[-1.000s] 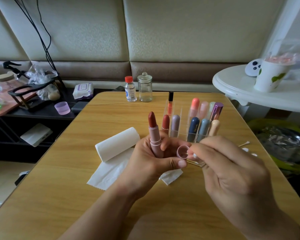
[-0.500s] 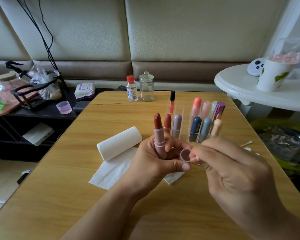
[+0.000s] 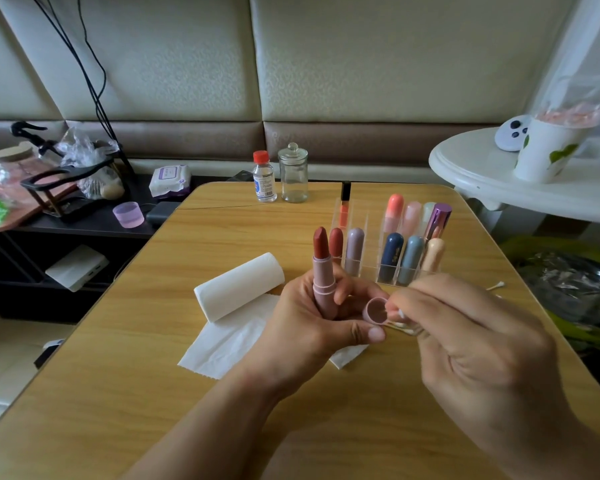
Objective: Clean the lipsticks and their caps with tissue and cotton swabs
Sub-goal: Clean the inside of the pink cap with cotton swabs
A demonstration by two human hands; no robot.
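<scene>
Lipstick [image 3: 323, 271] stands upright in the left hand [image 3: 312, 323], its red-brown bullet fully exposed and kept off the bench [image 3: 146, 393], likely so the soft colour touches nothing while its cap is worked on. The same hand's grip curls round the pink tube, and its thumb and fingertips also pinch the cap [image 3: 376, 310], turned so the open mouth faces the camera and the right hand [image 3: 471, 344]. That hand's grip is pressed together on a cotton swab [image 3: 397, 318], whose white tip sits just at the cap's rim; I judge it is being fed in to wipe the inside.

A tissue roll [image 3: 239, 285] and a loose sheet [image 3: 229, 344] lie under and beside the left hand, close enough to reach for wiping. Other capped lipsticks wait upright in a clear organiser [image 3: 371, 258] just behind the hands. More swabs [image 3: 496, 285] lie on the bench to the right.

At the far edge stand a red-capped bottle [image 3: 264, 178] and an empty glass jar [image 3: 293, 176]. The bottle's label carries blue print too small to read; no brand on the lipsticks is legible.
</scene>
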